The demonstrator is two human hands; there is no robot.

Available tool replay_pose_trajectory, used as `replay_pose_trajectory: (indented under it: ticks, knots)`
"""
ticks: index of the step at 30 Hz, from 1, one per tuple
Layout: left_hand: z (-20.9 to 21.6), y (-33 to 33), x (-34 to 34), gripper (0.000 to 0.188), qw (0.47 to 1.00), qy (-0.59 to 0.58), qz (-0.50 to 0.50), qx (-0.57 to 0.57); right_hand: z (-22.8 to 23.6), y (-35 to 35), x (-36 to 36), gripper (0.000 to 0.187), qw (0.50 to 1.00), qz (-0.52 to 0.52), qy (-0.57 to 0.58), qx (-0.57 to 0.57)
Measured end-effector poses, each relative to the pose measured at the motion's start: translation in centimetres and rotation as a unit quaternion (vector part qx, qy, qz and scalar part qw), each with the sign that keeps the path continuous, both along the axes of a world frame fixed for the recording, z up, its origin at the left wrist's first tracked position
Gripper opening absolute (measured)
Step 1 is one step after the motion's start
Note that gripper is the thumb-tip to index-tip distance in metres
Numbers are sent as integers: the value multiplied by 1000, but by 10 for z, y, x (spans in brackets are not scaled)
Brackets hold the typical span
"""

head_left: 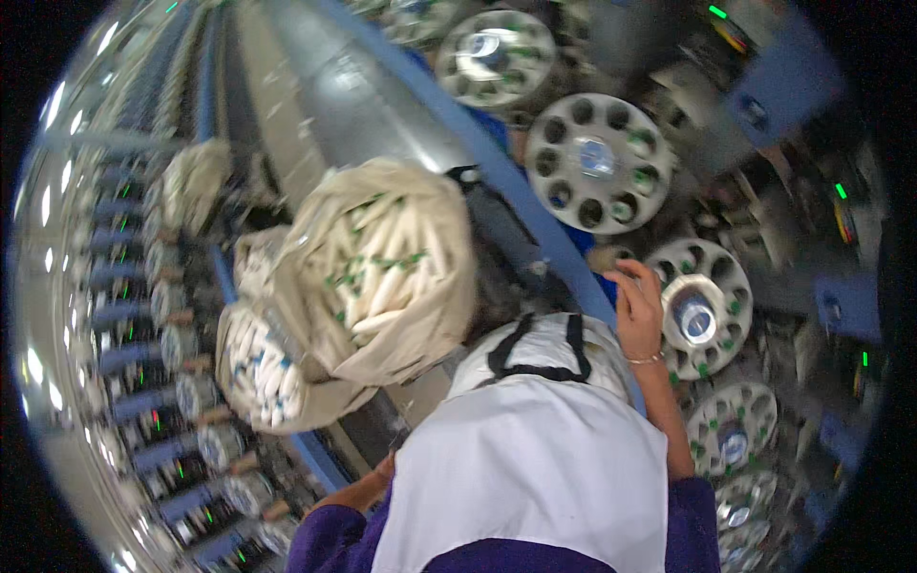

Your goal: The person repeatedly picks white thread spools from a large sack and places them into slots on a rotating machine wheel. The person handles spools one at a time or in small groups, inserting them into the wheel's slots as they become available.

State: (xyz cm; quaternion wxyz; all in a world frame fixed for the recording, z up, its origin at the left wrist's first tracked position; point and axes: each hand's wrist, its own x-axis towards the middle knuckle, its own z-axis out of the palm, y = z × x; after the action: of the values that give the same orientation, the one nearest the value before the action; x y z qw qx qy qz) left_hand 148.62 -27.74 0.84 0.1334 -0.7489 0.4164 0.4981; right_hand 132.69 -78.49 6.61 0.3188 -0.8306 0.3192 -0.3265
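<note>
My right hand [637, 310], with a bracelet at the wrist, is raised beside the row of round white magazines on the right. Its fingers are bent but apart, and I see nothing held in them. Close by is a round white magazine [680, 265] with holes around its rim, some holding green-tipped tubes. A small brownish round piece [608, 256] lies just beyond the fingertips. My left forearm [358, 495] reaches down at the lower left; its hand is hidden by the white apron [525, 468]. Ahead stands a big cloth sack [441, 329] of white yarn bobbins [387, 272], several green-tipped.
A smaller sack [320, 409] with blue-marked bobbins [263, 372] leans against the big one. A blue machine rail [511, 181] runs diagonally along the right-hand machine. More magazines [599, 162] line it. Another machine row [158, 382] stands at left, across the aisle.
</note>
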Motion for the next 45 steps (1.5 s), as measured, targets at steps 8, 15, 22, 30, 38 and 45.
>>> replay_pose_trajectory:
  ticks: [8,15,22,30,38,45]
  knots:
    - [9,30,-89,26,934,114,325,92,65,22,108,21,912,318,-3,258]
    - [7,-76,84,24,914,-14,336,-228,197,83,189,20,482,709,-111,502]
    - [-59,-101,304,24,768,-419,333,-353,232,161,241,30,330,611,-298,655]
    - [-124,-151,348,31,752,-373,493,-228,198,189,300,23,406,593,-297,629]
    - [28,-48,349,26,600,-353,586,-414,67,119,328,8,767,517,226,304]
    - [36,-76,395,34,571,-281,618,-461,-10,132,326,9,802,505,278,155]
